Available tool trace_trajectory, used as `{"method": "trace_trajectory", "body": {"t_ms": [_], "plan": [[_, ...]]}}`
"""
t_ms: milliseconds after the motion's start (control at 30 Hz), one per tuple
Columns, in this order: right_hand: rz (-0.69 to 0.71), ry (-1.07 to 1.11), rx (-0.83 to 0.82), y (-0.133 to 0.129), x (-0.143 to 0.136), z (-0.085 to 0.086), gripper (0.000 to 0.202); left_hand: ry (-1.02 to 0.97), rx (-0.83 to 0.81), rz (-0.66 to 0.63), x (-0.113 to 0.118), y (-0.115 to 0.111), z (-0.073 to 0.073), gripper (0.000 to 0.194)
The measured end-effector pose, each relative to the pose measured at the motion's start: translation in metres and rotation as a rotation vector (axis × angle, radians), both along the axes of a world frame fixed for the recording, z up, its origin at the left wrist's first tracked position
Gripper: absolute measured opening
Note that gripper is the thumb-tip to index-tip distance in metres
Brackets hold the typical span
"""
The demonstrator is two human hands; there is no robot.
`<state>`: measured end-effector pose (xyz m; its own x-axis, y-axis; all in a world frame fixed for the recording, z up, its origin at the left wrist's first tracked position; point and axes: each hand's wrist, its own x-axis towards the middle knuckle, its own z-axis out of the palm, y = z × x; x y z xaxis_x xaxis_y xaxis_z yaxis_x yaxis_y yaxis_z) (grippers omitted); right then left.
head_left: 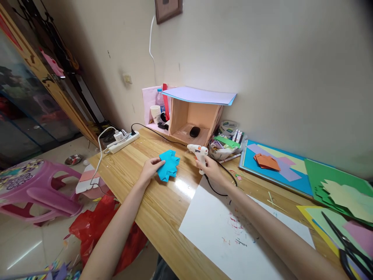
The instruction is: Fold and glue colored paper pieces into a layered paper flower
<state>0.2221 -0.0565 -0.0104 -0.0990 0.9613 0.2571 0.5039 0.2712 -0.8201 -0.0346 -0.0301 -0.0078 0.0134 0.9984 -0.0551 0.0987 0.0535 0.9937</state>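
Note:
Between the thumb and fingers of my left hand (152,168) is a blue folded-paper piece with a jagged, petal-like edge (169,166), raised over the left part of the wooden table (154,140). My right hand (214,171) is wrapped round the handle of a white glue gun (198,151) with orange parts. Its nozzle points left, toward the blue paper but apart from it. A black cord loops down from the gun's handle. Below my right forearm lies a large white sheet (210,233) with coloured pen marks.
A power strip (124,142) sits at the table's left edge. Behind stand an open box (201,112) with a black mouse (194,132) inside and a tub of markers (224,146). Coloured paper (291,167), an orange folded piece (266,161) and black scissors (346,243) lie right.

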Motion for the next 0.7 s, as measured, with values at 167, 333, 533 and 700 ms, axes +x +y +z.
{"method": "trace_trajectory", "body": {"t_ms": [167, 333, 533, 700], "plan": [[0.047, -0.221, 0.023, 0.026, -0.012, -0.008, 0.029, -0.007, 0.113, 0.017, 0.0, -0.004, 0.008, 0.036], [0.061, -0.272, 0.066, 0.016, -0.007, -0.005, 0.033, -0.024, 0.354, 0.053, 0.009, -0.018, 0.023, 0.026], [-0.101, -0.098, 0.277, -0.041, 0.019, 0.049, 0.029, 0.031, 0.283, -0.264, 0.047, -0.05, 0.055, 0.022], [-0.012, -0.119, 0.227, -0.083, 0.041, 0.09, 0.021, 0.129, 0.193, -0.603, 0.102, -0.067, 0.07, 0.026]]}}
